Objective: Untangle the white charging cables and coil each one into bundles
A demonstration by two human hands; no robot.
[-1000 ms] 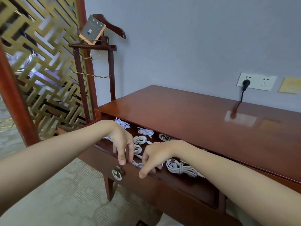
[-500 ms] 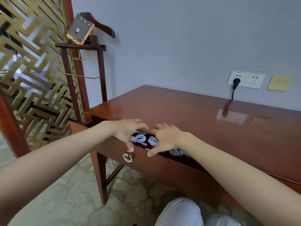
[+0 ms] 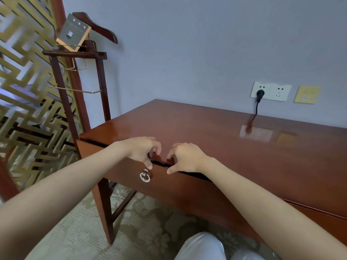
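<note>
While the drawer (image 3: 178,188) sat almost flush under the desk top (image 3: 206,132), only a thin dark slit showed along its upper edge, centre of frame. White charging cables: not visible; neither their look nor their position could be told from this view. Left hand (image 3: 139,150): fingers curled into a narrow claw over the desk edge, thumb tip on the drawer face just above the metal ring pull (image 3: 144,176); nothing seen in its grasp. Right hand (image 3: 185,156), just beside it and apart: same narrow curl, thumb tip on the drawer face, nothing seen held. Black plug (image 3: 260,93) sat in the wall socket (image 3: 270,91), upper right.
</note>
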